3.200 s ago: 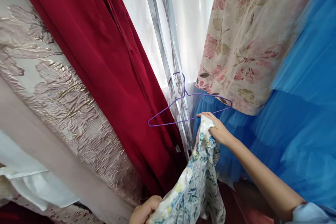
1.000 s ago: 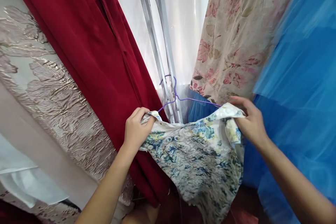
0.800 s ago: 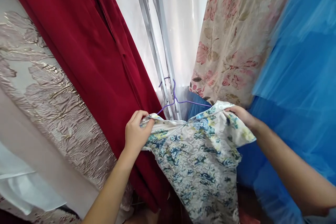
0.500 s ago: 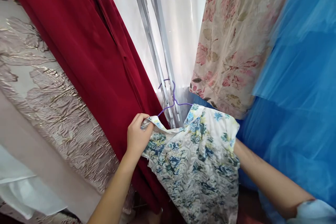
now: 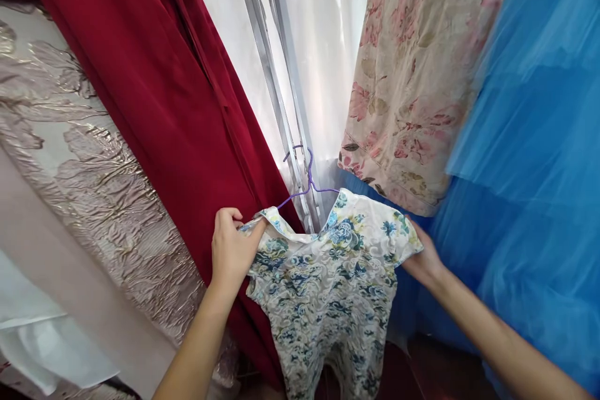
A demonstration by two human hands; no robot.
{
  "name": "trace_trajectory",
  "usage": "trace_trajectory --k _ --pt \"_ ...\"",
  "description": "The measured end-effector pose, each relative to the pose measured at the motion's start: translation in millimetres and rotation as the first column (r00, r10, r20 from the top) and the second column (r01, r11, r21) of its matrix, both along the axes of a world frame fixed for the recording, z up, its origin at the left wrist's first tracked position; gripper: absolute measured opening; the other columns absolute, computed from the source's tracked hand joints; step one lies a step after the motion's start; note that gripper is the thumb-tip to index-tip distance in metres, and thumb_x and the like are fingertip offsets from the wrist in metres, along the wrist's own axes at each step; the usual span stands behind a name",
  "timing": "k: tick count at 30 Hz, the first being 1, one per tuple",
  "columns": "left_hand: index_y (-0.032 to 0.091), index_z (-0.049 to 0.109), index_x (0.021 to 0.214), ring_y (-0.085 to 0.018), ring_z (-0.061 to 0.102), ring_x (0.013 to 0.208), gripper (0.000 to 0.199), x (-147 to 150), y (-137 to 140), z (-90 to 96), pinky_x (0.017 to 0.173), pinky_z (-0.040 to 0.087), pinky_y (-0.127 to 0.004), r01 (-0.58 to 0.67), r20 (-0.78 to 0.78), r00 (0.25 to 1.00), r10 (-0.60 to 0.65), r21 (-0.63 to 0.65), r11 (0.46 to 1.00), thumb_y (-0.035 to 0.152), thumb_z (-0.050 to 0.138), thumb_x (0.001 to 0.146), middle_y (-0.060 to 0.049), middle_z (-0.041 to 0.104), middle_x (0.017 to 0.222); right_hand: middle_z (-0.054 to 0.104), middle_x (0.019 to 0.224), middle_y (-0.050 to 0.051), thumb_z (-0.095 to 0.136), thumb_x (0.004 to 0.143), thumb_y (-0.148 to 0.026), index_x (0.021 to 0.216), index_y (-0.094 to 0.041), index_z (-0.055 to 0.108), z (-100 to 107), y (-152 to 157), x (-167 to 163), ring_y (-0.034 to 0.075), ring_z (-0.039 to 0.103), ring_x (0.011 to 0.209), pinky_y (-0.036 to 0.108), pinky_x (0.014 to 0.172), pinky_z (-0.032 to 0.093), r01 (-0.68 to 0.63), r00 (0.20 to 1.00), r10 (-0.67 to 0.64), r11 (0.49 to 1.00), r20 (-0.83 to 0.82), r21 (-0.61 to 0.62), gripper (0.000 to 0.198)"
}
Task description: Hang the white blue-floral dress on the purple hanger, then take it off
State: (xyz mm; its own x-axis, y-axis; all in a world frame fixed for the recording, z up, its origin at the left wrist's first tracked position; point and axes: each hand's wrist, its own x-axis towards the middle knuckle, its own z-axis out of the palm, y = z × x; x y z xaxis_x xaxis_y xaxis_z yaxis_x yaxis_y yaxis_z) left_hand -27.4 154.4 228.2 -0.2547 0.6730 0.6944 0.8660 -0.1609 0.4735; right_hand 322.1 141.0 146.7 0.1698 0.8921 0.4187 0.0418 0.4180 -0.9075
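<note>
A white garment with a blue and yellow floral print (image 5: pixel 323 281), short-sleeved and split into legs at the bottom, hangs on a purple hanger (image 5: pixel 310 169). The hanger's hook is at a grey metal rail. My left hand (image 5: pixel 232 247) pinches the garment's left shoulder, thumb at the neckline side and fingers behind the fabric. On the other side, my right hand (image 5: pixel 424 256) holds the edge of the right sleeve, its fingertips partly hidden by the cloth. The hanger's arms are mostly covered by the shoulders.
Dark red fabric (image 5: pixel 154 94) hangs at left, beside a pinkish textured metallic cloth (image 5: pixel 117 200). Two grey metal rails (image 5: pixel 276 62) run down before a white curtain (image 5: pixel 323 44). A beige floral garment (image 5: pixel 407 87) and blue tulle (image 5: pixel 525 169) hang at right.
My right hand has come out from inside the sleeve opening to grip the sleeve's edge. My left hand has shifted slightly left, and the garment now hangs more spread, its legs showing.
</note>
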Motion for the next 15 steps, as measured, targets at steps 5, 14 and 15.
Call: trace_trajectory --k 5,14,15 --pt "0.023 0.051 0.082 -0.015 0.058 0.071 0.02 -3 -3 -3.6 0.07 0.041 -0.025 0.162 -0.005 0.987 -0.162 -0.044 0.986 0.039 0.063 0.087 0.004 0.061 0.079 0.078 0.101 0.005 0.057 0.094 -0.056 0.118 -0.023 0.069 6 -10 23 0.026 0.072 0.09 0.035 0.079 0.055 -0.199 0.959 0.175 0.976 -0.225 -0.088 0.043" --pt "0.022 0.069 0.112 -0.022 0.067 0.1 0.025 15 -8 24.1 0.091 0.048 -0.029 0.333 -0.197 0.93 -0.311 0.091 0.939 0.033 0.052 0.097 -0.005 0.072 0.108 0.071 0.079 0.0 0.069 0.088 -0.049 0.103 -0.022 0.071 28 -5 18 0.018 0.063 0.068 0.025 0.057 0.046 0.06 0.97 -0.049 0.997 -0.239 0.04 0.031" --pt "0.023 0.07 0.111 -0.022 0.068 0.1 0.025 20 -7 30.9 0.091 0.049 -0.03 0.332 -0.208 0.929 -0.308 0.094 0.939 0.033 0.051 0.097 -0.005 0.072 0.108 0.071 0.08 0.001 0.07 0.087 -0.049 0.099 -0.021 0.071 35 -2 20 0.019 0.064 0.069 0.026 0.057 0.047 0.089 0.958 -0.072 0.995 -0.277 0.047 0.03"
